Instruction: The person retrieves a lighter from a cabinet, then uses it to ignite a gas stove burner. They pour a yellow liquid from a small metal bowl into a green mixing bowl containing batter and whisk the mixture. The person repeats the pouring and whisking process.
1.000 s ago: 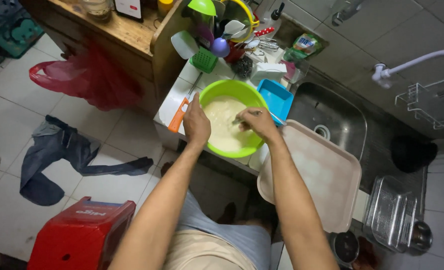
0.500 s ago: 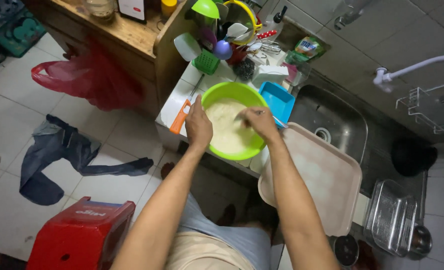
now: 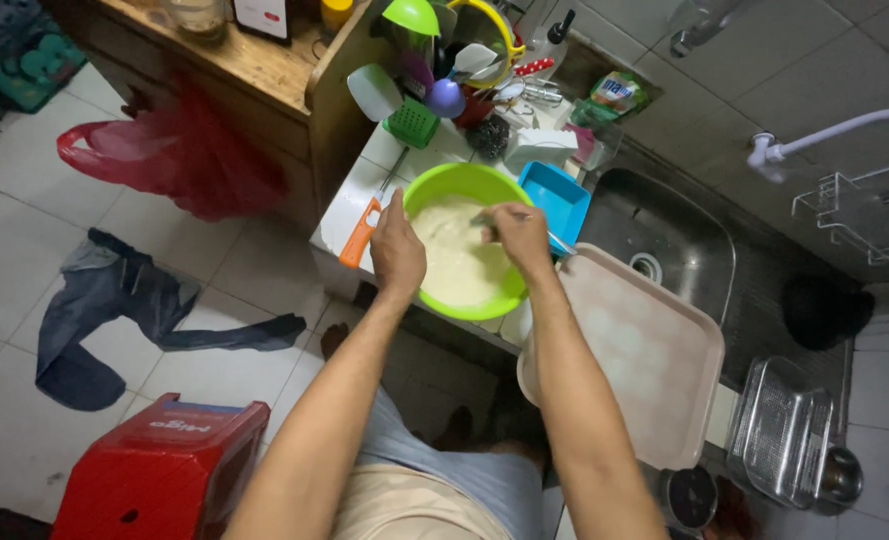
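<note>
Left hand (image 3: 397,252) grips the near-left rim of one green bowl (image 3: 435,190), fingers curled over the edge. Right hand (image 3: 521,238) is closed around one utensil (image 3: 487,219) dipped in pale batter (image 3: 455,262). The bowl sits on the bench (image 3: 350,205) between one orange-handled tool (image 3: 361,230) and one blue tub (image 3: 553,200); one beige tray (image 3: 655,355) lies beside the sink (image 3: 665,240).

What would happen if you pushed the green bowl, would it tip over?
Probably not easily: the green bowl looks wide, and the pale batter filling it likely weighs it down. It might slide on the tiled counter, which may be why the left hand grips its rim.
</note>
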